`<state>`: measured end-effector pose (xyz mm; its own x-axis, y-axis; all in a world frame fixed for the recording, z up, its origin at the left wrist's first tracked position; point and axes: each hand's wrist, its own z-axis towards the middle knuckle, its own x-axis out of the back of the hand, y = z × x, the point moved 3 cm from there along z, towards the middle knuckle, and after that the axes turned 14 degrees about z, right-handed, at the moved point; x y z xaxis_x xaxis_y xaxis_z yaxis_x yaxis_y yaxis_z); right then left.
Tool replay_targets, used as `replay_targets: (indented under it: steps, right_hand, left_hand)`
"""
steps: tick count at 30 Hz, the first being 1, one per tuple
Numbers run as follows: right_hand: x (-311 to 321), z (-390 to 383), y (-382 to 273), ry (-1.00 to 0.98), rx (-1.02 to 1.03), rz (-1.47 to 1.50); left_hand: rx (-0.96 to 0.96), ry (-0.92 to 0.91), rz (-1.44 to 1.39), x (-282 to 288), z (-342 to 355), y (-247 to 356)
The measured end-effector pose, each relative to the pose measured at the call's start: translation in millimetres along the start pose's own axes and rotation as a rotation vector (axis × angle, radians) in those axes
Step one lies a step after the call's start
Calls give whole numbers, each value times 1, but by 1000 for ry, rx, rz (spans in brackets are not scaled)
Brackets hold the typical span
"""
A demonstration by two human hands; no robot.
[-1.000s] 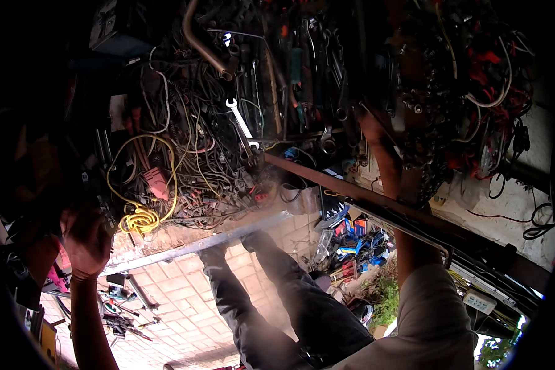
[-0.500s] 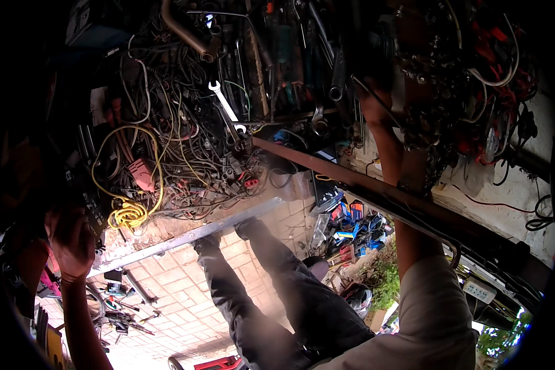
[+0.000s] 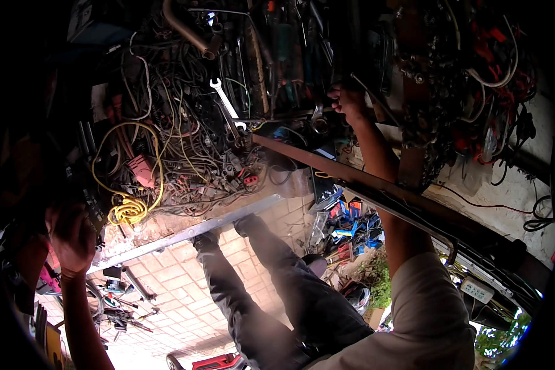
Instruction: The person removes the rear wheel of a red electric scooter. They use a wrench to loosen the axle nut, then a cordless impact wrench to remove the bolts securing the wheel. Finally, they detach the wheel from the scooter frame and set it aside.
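Observation:
At the left, my left hand [image 3: 71, 237] is at the shadowed edge of the cluttered bench. Its fingers are bent forward into the dark, so what they touch is unclear. My right arm reaches over a long rusty metal bar [image 3: 345, 174]. Beyond it, among the tools, my right hand [image 3: 348, 103] has loosely bent fingers, apart, with nothing seen in them. A thin metal rod [image 3: 373, 95] slants just right of that hand. Close by on its left is a dark ring-ended wrench [image 3: 319, 120]. A shiny open-ended wrench [image 3: 225, 102] lies farther left.
Tangled cables [image 3: 172, 139] and a coiled yellow cord [image 3: 129, 211] cover the bench's left part. A pale metal edge strip [image 3: 185, 234] runs along its front. Red-handled items and wires [image 3: 493, 123] hang at right. Tools [image 3: 120, 308] lie on the brick floor.
My right hand has moved left, out from behind the thin rod, and shows more clearly. My right arm has shifted left with it. My left hand stays in place.

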<state>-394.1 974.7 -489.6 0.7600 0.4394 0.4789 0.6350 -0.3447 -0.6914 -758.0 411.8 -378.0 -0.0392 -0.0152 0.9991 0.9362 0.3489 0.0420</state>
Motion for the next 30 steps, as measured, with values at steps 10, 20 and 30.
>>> replay_targets:
  steps: [10,20,30]
  right_hand:
    - [-63,-27,-23,-218,389,-19]
    - [-57,-9,-22,-587,167,194]
    - [-28,-1,-72,-251,-164,400]
  left_hand:
    - [-2,-24,13,2,2,1]
    - [6,-15,20,2,2,3]
    - [-6,-26,18,1,2,2]
